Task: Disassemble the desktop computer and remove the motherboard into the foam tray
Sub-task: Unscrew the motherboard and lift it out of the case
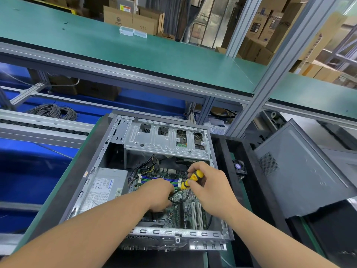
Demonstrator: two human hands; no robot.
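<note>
An open desktop case lies on its side on the green bench. Inside it sits the green motherboard with blue and green memory slots and white card slots. My right hand grips a yellow and black screwdriver, its shaft slanting down-left toward the board. My left hand reaches into the case with curled fingers right by the screwdriver tip and a black cable loop; what those fingers hold is hidden. A black foam tray stands just right of the case.
A grey power supply fills the case's left side, and a metal drive cage spans its far end. The removed side panel leans at the right. A small fan lies in the tray. Aluminium frame posts rise behind.
</note>
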